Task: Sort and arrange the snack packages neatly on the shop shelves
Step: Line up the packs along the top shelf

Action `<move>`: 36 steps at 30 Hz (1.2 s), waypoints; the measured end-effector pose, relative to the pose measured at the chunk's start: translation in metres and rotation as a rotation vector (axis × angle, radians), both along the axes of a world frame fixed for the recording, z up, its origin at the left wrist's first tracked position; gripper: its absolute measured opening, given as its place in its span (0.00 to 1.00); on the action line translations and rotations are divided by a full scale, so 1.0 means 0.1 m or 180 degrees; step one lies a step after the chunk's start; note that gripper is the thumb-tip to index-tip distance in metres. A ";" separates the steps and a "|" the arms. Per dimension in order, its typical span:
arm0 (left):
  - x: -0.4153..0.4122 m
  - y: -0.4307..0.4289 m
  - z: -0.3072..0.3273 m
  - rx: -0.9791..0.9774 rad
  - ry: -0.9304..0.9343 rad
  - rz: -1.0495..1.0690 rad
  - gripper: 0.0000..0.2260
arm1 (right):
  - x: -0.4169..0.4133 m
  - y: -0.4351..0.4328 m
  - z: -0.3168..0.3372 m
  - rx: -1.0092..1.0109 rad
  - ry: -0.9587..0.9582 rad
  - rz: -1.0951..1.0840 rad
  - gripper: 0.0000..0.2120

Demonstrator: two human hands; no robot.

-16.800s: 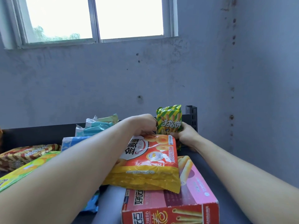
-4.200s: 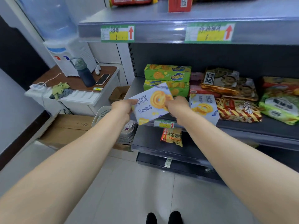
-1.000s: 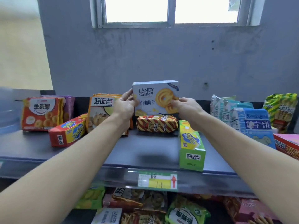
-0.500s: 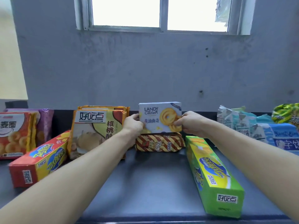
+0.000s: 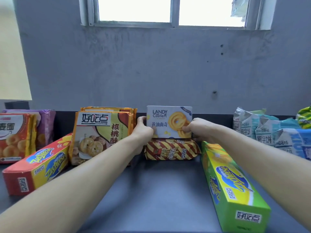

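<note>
1. Landy Castle cookie box (image 5: 169, 121): matt printed cardboard, smooth.
2. Striped snack pack (image 5: 171, 149): glossy plastic film, crinkled at the ends.
3. Green Zacheese box (image 5: 230, 185): cardboard with a slight sheen.
4. Shelf (image 5: 161, 190): dark, smooth, matt surface, metal by its look.
5. Wall (image 5: 151, 64): rough grey plaster, stained.

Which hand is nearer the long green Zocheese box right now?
Right. The right hand grips the Landy Castle box just above the green Zocheese box; the left hand holds its far side.
</note>
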State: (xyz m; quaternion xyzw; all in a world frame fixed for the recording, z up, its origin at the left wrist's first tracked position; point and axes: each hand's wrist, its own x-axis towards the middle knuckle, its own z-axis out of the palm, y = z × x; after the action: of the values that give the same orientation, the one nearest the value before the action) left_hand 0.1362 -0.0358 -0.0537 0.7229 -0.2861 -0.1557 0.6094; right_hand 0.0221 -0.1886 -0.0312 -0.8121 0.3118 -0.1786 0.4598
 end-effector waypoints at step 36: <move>-0.12 0.00 0.03 0.0732 0.0182 0.0339 0.11 | -0.14 0.03 -0.05 -0.1108 0.1243 -0.0021 0.10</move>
State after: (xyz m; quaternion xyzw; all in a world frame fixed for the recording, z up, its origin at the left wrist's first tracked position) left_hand 0.1244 -0.0356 -0.0506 0.7974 -0.2101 -0.1755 0.5378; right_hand 0.0076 -0.1851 -0.0364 -0.8970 0.3619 -0.0711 0.2436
